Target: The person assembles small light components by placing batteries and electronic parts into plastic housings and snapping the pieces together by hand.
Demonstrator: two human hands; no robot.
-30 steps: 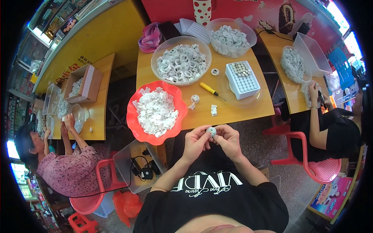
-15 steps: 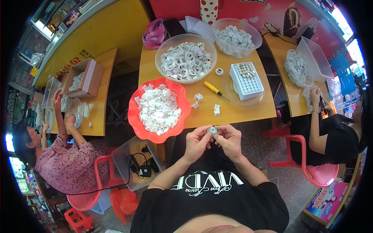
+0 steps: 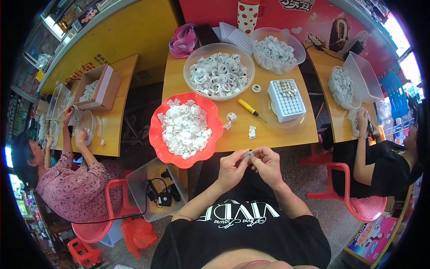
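Note:
Between the fingertips of both hands is a small round whitish-grey plastic part (image 3: 248, 154), held in front of the table's near edge. My left hand (image 3: 231, 170) pinches it from one side, and my right hand (image 3: 267, 167) grips the other. Fingers cover most of the part, so its details are hidden. Just beyond, on the wooden table (image 3: 277, 136), lie a small white plastic piece (image 3: 252, 132) and a round white part (image 3: 231, 117). A yellow-handled screwdriver (image 3: 247, 106) rests behind them, with another small ring-shaped part (image 3: 256, 88) farther back.
A red scalloped bowl (image 3: 154, 134) holds white flat pieces. Clear bowls of white ring parts (image 3: 219, 74) and round parts (image 3: 274, 51) stand behind. At right is a white tray (image 3: 286, 112) of coin-like cells. Co-workers sit left (image 3: 80, 188) and right (image 3: 380, 161).
The part has turned a little between my fingertips, and both hands stay closed on it. The whole view has shifted slightly. The left co-worker's raised hand has come down.

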